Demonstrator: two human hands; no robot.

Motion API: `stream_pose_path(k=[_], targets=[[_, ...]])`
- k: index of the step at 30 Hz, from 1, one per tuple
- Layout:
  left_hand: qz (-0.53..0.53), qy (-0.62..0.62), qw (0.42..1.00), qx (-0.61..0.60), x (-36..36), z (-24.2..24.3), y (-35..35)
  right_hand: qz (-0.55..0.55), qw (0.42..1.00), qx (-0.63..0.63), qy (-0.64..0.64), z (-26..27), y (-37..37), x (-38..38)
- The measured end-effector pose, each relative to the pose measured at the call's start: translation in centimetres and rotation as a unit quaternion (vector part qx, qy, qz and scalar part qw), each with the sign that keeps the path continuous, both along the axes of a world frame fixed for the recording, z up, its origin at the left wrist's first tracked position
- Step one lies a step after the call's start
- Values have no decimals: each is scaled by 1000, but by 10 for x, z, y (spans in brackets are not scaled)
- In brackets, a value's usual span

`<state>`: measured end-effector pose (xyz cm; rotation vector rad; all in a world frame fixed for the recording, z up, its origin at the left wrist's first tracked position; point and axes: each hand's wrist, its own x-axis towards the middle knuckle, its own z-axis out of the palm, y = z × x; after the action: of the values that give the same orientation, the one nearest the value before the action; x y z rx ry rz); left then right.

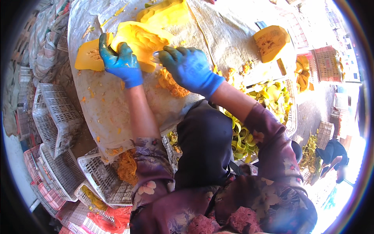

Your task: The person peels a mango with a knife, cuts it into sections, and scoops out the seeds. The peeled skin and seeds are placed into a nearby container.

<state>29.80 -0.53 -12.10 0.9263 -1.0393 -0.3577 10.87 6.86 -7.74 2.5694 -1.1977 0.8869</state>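
A hollowed piece of yellow-orange pumpkin [140, 36] lies on the cloth-covered table [128, 108]. My left hand [121, 63], in a blue and green work glove, rests against its left side, thumb and fingers spread around the edge. My right hand [188, 68], gloved alike, is closed on a metal tool [155, 57], perhaps a spoon or scraper, at the pumpkin's right side; most of the tool is hidden. Orange pumpkin pulp with seeds [175, 87] lies below my right hand. Other pumpkin pieces lie left [89, 55], behind [168, 13] and at the right [271, 44].
A crate of green and yellow peelings [271, 96] stands at the right by my arm. Plastic crates [62, 114] stand at the left, one [100, 181] beside orange pulp [127, 166] below the table's edge. Another person [333, 156] bends near peelings at the far right.
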Motion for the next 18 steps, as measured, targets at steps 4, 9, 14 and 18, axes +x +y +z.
stream_pose_path(k=[4, 9, 14, 18], targets=[[13, 25, 1000, 10, -16, 10, 1, -15, 997, 21, 70, -19, 10, 9], [-45, 113, 992, 43, -4, 2, 3, 34, 982, 167, -79, -3, 18, -33], [-147, 139, 975, 89, -5, -3, -3, -159, 902, 237, -325, -24, 12, -51], [-182, 165, 961, 129, -9, -2, -3, -163, 911, 205, -320, -30, 13, -50]])
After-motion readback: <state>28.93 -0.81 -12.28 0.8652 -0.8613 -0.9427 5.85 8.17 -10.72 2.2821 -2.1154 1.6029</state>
